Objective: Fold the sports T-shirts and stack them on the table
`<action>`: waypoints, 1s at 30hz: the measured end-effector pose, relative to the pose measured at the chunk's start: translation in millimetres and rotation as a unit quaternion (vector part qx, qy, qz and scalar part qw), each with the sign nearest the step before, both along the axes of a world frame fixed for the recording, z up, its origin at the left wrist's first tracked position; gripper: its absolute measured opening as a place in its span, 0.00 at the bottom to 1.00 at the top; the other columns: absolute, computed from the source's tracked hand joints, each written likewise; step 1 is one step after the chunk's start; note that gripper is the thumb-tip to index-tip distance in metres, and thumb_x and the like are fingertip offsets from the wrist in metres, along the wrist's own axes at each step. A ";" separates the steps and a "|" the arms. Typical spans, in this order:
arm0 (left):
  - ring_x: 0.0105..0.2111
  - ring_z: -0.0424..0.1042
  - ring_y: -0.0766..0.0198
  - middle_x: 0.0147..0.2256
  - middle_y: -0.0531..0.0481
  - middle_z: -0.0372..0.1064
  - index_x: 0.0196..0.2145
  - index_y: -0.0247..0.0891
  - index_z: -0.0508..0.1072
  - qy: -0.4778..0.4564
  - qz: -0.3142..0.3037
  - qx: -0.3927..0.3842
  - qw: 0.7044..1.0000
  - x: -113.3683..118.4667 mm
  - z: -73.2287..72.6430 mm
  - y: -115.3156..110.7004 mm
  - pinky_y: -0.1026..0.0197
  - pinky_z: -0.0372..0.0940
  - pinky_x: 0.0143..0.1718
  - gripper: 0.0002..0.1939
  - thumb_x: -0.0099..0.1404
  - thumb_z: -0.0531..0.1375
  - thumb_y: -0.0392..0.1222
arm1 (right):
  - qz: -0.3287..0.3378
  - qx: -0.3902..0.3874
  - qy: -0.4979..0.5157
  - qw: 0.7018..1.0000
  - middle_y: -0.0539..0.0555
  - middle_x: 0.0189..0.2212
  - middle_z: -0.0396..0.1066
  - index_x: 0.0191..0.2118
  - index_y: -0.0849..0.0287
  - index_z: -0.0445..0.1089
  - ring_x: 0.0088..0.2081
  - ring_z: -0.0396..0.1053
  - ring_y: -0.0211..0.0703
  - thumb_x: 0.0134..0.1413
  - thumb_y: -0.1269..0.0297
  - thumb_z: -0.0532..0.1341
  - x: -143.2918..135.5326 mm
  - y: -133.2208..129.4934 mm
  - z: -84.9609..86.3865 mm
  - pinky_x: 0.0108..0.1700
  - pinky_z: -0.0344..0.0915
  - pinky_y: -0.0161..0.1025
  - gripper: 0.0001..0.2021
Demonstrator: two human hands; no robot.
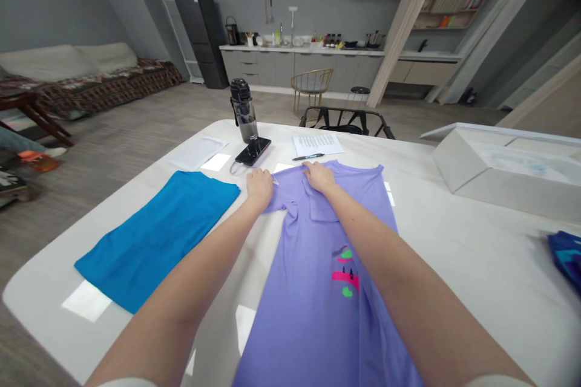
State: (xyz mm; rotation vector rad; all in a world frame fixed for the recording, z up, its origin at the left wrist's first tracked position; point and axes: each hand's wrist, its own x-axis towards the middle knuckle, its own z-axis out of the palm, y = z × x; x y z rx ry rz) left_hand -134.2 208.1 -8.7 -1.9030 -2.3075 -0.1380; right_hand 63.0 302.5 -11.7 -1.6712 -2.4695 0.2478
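Observation:
A purple T-shirt [304,308] lies spread on the white table [458,266], its collar end away from me and a pink and green print on its front. One side is folded over in part. My left hand [260,188] is closed on the sleeve at the far left corner. Near the shoulder, my right hand [319,175] pinches the fabric beside the folded-over sleeve; its fingertips are partly hidden. To the left rests a blue folded garment [158,236], apart from the T-shirt.
Beyond my hands are a black phone [254,151], a water bottle [246,115], a pen [308,157] and a printed sheet [318,144]. A white open box [508,175] stands at the right, with a dark blue cloth [565,257] nearer me. A black chair [347,121] is behind the table.

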 end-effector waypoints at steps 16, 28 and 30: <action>0.37 0.72 0.61 0.32 0.51 0.73 0.34 0.39 0.69 -0.420 -0.127 0.168 0.883 77.4 100.4 -7.3 0.60 0.65 0.42 0.13 0.71 0.56 0.51 | -0.024 0.060 0.201 0.977 0.52 0.36 0.77 0.47 0.52 0.73 0.37 0.72 0.45 0.66 0.58 0.56 60.4 17.9 29.1 0.42 0.62 0.37 0.11; 0.45 0.77 0.58 0.46 0.42 0.75 0.53 0.38 0.69 -0.469 -0.158 -0.029 0.868 212.4 12.0 14.7 0.54 0.73 0.48 0.15 0.74 0.49 0.39 | -0.198 -0.132 0.270 0.933 0.59 0.33 0.80 0.39 0.61 0.78 0.28 0.74 0.44 0.70 0.44 0.48 215.5 -38.0 7.4 0.34 0.68 0.38 0.29; 0.52 0.74 0.57 0.50 0.42 0.74 0.52 0.38 0.71 -0.375 -0.209 0.013 0.903 198.6 1.1 15.3 0.53 0.68 0.56 0.16 0.70 0.51 0.34 | -0.176 -0.097 0.224 0.954 0.60 0.37 0.80 0.38 0.59 0.78 0.37 0.77 0.48 0.66 0.40 0.53 218.3 -49.9 3.8 0.39 0.69 0.38 0.27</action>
